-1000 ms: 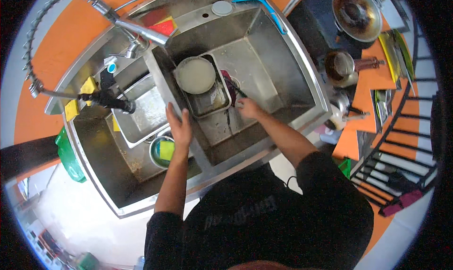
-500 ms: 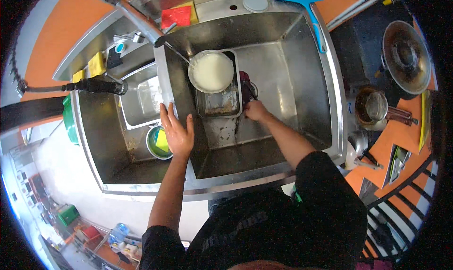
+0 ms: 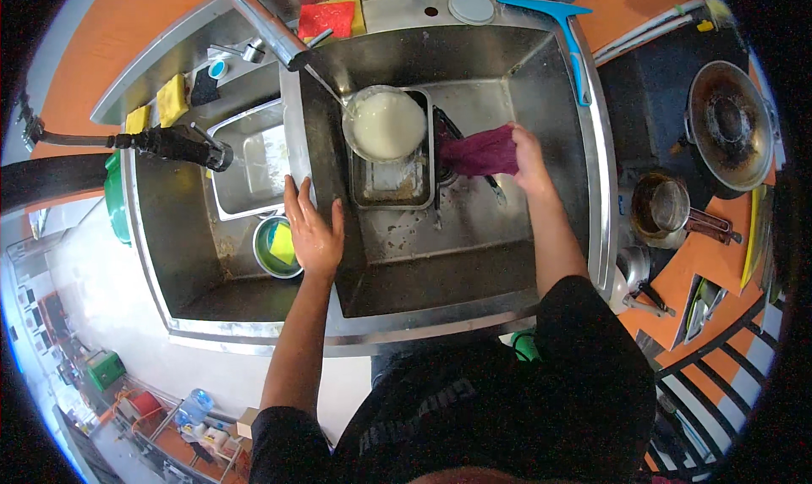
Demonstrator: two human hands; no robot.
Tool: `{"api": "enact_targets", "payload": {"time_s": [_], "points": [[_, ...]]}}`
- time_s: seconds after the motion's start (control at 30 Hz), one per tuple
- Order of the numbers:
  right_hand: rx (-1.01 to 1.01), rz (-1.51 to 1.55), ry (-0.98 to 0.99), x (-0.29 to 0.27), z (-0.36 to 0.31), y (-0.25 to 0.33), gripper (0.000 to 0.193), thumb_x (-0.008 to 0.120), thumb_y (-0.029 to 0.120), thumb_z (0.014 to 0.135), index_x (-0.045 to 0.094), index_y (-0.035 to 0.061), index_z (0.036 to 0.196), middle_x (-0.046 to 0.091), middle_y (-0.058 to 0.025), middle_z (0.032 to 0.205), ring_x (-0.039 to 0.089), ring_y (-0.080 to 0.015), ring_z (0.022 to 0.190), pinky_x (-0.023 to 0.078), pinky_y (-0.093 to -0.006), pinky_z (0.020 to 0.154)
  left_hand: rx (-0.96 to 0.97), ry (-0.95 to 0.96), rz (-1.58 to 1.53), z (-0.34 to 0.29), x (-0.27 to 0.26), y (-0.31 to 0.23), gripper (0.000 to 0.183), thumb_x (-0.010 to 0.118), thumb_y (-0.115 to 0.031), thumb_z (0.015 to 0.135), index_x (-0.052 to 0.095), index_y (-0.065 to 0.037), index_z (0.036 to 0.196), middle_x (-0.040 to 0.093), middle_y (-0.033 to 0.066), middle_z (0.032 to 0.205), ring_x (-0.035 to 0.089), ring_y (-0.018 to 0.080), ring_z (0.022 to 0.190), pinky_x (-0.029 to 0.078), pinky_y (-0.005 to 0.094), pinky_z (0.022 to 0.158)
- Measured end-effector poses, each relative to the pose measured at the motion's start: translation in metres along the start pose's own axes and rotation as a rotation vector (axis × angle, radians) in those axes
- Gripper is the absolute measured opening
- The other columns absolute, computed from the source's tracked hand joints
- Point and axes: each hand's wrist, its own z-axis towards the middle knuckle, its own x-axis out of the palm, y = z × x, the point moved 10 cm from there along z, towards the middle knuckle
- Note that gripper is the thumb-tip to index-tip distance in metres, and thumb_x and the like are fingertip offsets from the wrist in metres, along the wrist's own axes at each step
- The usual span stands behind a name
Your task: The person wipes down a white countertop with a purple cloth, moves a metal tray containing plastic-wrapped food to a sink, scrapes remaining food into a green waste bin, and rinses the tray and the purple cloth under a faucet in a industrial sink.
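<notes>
My right hand [image 3: 531,158] is closed on one end of a maroon cloth [image 3: 480,153], stretched above the right sink basin. The cloth's other end hangs beside a rectangular metal tray [image 3: 419,205]. In that tray rests a long-handled round pan or ladle [image 3: 387,125] full of cloudy whitish liquid. Dark, thin-handled utensils [image 3: 446,122] lie partly hidden under the cloth. With fingers spread, my left hand [image 3: 315,235] rests at the divider between the two basins and holds nothing. Next to it stands a small round bowl [image 3: 264,260] with a yellow-green sponge [image 3: 283,246] inside.
Another metal tray [image 3: 222,180] stands in the left basin, near a black spray nozzle [image 3: 199,150]. A steel faucet [image 3: 266,27] reaches over the divider. A blue squeegee [image 3: 571,49] lies on the back right corner. Pans [image 3: 727,158] and pots [image 3: 655,226] stand at right.
My right hand has moved right and up, pulling the maroon cloth out from beside the tray. The dark utensils now show more. My left hand stays at the divider.
</notes>
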Motion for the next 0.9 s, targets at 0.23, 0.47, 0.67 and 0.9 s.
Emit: {"api": "enact_targets", "payload": {"time_s": [0.23, 0.47, 0.67, 0.9], "points": [[-0.01, 0.185, 0.119, 0.001, -0.033, 0.052, 0.032, 0.046, 0.012, 0.084, 0.056, 0.0028, 0.113, 0.063, -0.0109, 0.099, 0.066, -0.0246, 0.089, 0.057, -0.041, 0.08, -0.025, 0.02, 0.007, -0.001, 0.003, 0.004, 0.058, 0.065, -0.017, 0.089, 0.039, 0.0, 0.137, 0.031, 0.0276, 0.148, 0.034, 0.0462, 0.135, 0.034, 0.0487, 0.11], [-0.107, 0.362, 0.123, -0.007, -0.068, 0.104, 0.036, 0.05, 0.013, 0.082, 0.057, 0.0028, 0.115, 0.064, -0.014, 0.106, 0.064, -0.0298, 0.096, 0.052, -0.0459, 0.089, 0.0, 0.014, 0.01, 0.0, 0.001, 0.001, 0.057, 0.066, -0.017, 0.088, 0.041, 0.0, 0.136, 0.03, 0.0283, 0.148, 0.034, 0.046, 0.135, 0.034, 0.0497, 0.109], [-0.146, 0.011, -0.016, -0.017, -0.054, 0.129, 0.028, 0.056, 0.02, 0.091, 0.059, 0.0028, 0.113, 0.065, -0.0115, 0.103, 0.064, -0.0235, 0.092, 0.053, -0.0394, 0.082, 0.018, 0.011, 0.004, 0.001, 0.002, 0.0, 0.056, 0.066, -0.018, 0.089, 0.041, 0.0, 0.135, 0.029, 0.0287, 0.149, 0.034, 0.0465, 0.135, 0.035, 0.0488, 0.109], [-0.064, -1.703, -0.073, -0.017, 0.051, -0.038, 0.05, 0.069, 0.035, 0.082, 0.055, 0.0043, 0.118, 0.067, -0.0235, 0.103, 0.064, -0.0438, 0.097, 0.051, -0.0474, 0.083, -0.026, 0.044, 0.008, 0.003, 0.004, 0.001, 0.056, 0.067, -0.017, 0.086, 0.043, 0.001, 0.133, 0.03, 0.0295, 0.148, 0.034, 0.0468, 0.134, 0.034, 0.0502, 0.108]]}}
